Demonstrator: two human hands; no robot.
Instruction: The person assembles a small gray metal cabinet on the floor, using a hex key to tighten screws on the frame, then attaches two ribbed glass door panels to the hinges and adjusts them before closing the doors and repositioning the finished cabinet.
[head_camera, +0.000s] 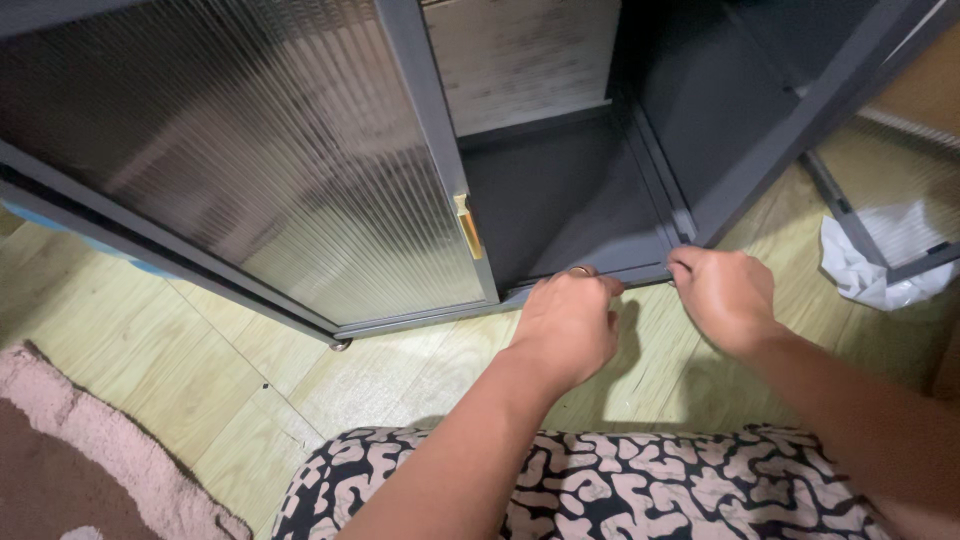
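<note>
The dark grey cabinet (570, 190) stands on the pale wood-look floor (200, 360), and both hands sit at the front lower edge (640, 272) of its open compartment. The left hand (568, 325), with a ring on one finger, lies knuckles up with its fingers curled over that bottom rail, the grip bent onto the metal edge; how firmly it clamps cannot be told, since the fingertips are hidden beyond the rail. The right hand (725, 295) is just beside it, its fingertips pinching or pressing the same edge near the compartment's right corner; here too the grip is curled on the rail rather than spread flat. Inside, the compartment shows a dark floor panel and a light wood-grain back panel (520, 55). To the left, the ribbed glass door (260, 150) in its grey frame is closed, with a small gold handle (467, 227) on its right edge, close to the left hand. To the right, another ribbed glass door (890, 170) swings outward, and a crumpled white plastic sheet (865, 270) lies on the floor under it. Nearer the camera is a black-and-cream patterned fabric (620, 490), and at far left a pink fluffy rug (90, 450).
</note>
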